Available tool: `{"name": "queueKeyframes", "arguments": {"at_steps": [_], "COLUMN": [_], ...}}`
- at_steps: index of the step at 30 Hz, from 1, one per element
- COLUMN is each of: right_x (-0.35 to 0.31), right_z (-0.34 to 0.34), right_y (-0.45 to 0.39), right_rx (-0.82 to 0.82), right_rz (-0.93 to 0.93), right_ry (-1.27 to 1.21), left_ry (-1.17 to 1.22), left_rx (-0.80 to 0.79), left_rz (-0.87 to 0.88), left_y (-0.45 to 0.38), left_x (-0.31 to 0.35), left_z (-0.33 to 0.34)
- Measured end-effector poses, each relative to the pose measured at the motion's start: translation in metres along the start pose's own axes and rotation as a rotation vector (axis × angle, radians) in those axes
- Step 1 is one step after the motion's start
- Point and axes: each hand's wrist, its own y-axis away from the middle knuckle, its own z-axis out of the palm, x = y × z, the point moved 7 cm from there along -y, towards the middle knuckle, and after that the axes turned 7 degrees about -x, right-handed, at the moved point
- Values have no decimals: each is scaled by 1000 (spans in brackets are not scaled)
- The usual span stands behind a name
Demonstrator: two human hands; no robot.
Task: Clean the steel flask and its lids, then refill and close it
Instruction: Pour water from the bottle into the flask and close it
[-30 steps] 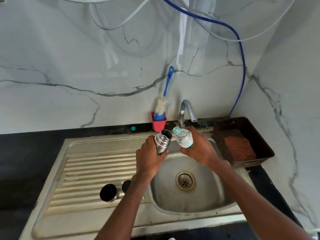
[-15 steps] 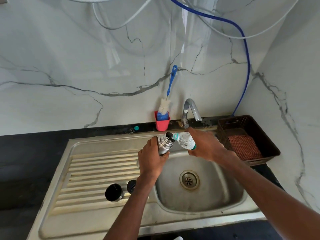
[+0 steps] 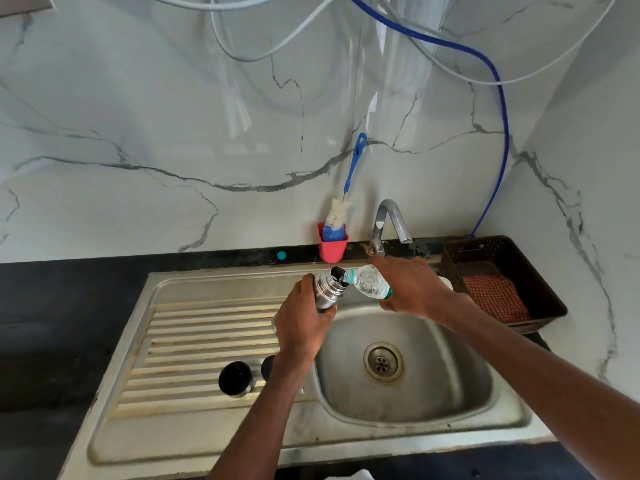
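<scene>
Head view: left grip [image 3: 300, 320] around flask [image 3: 327, 289], right grip [image 3: 412, 289] around bottle [image 3: 369, 282], beneath tap [image 3: 389, 220].

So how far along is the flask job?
Washing looks over: the brush is parked in its red cup. Refilling is under way: the left hand grips the flask, the right hand tips a plastic bottle into it. Both lids wait on the drainboard.

right hand [image 3: 412, 287] tips plastic bottle [image 3: 369, 281] into steel flask [image 3: 327, 289] (left hand [image 3: 301, 323] gripping).
</scene>
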Motion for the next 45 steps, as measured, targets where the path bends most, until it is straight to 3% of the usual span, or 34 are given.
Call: {"name": "queueKeyframes", "arguments": {"at_steps": [45], "right_x": [-2], "right_z": [-15], "right_y": [-5], "right_rx": [-2], "right_rz": [0], "right_ry": [-21], "left_ry": [53], "left_rx": [49], "left_rz": [-25], "left_y": [6], "left_x": [6], "left_z": [-10]}}
